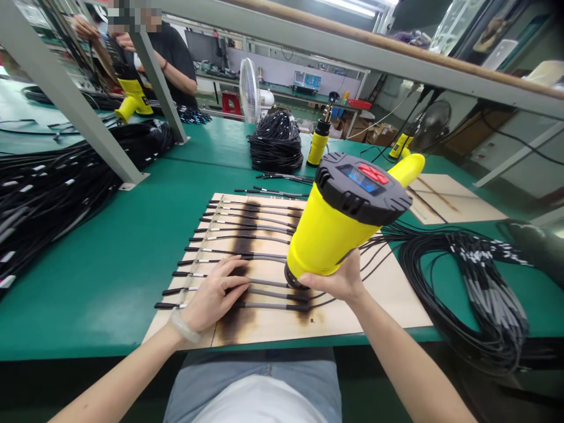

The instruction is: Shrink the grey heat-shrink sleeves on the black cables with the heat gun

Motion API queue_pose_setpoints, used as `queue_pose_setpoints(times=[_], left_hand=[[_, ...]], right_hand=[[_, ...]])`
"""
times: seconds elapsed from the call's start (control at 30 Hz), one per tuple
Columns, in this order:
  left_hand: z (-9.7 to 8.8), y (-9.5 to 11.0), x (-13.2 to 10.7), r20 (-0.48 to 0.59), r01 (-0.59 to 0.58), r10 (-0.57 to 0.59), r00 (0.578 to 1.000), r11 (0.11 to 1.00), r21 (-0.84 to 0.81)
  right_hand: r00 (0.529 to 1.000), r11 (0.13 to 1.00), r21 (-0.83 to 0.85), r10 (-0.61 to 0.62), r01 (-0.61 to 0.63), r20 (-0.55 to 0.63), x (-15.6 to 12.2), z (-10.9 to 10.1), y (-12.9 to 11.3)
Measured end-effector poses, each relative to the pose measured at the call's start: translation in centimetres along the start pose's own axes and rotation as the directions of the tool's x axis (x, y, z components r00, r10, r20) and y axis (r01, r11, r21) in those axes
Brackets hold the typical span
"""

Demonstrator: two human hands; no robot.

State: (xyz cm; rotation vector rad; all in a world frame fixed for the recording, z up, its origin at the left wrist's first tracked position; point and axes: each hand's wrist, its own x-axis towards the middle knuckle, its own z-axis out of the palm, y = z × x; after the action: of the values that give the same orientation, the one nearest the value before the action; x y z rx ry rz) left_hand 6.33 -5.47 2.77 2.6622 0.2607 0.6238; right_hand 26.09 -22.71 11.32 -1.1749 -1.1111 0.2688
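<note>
- From your head view, your left hand (215,294) lies open and flat with the fingers spread, pressing on the nearest of a row of black cables (259,254) with grey sleeves.
- Your right hand (335,281) is closed around the lower barrel of a yellow heat gun (332,235), just right of your left hand. The gun's dark nozzle end tips down right at the cables; you can't tell whether it touches them.
- The cables lie side by side beneath both hands on a scorched wooden board (335,320), with dark burn stripes under your left fingers and under the nozzle.
- A pale strip (198,258) crosses the cables, running away from your left wrist, which wears a clear band (183,326).
- Ahead of your hands on the green surface (88,294) stand a black cable coil (275,144) and an upright yellow heat gun (319,141).
- Right of your right hand lie a large cable coil (467,294) and a second wooden board (453,200).
- Left of your left hand lies a thick cable bundle (44,188).
- Far ahead and to the left, past a grey steel upright (158,76), a co-worker's arm (174,73) shows beside a third yellow heat gun (132,97). A white fan (251,91) stands farther on.
</note>
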Motion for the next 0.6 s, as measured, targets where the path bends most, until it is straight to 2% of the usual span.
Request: queue_pose_setpoints(times=[0.2,0.33,0.6], left_hand=[[-0.3,-0.6,-0.9,-0.049,-0.019,0.019,0.999,1.000,-0.004],[0.0,-0.3,-0.6,-0.054,-0.029,0.029,0.998,1.000,-0.002],[0.2,-0.2,-0.2,-0.038,-0.030,0.029,0.999,1.000,-0.006]], right_hand=[[1.000,1.000,0.009,0.001,-0.001,0.019,-0.5,-0.9,0.2],[0.999,0.999,-0.033,-0.036,0.036,0.010,-0.6,-1.5,0.6],[1.000,1.000,0.010,-0.015,0.015,0.022,-0.5,-1.2,0.4]])
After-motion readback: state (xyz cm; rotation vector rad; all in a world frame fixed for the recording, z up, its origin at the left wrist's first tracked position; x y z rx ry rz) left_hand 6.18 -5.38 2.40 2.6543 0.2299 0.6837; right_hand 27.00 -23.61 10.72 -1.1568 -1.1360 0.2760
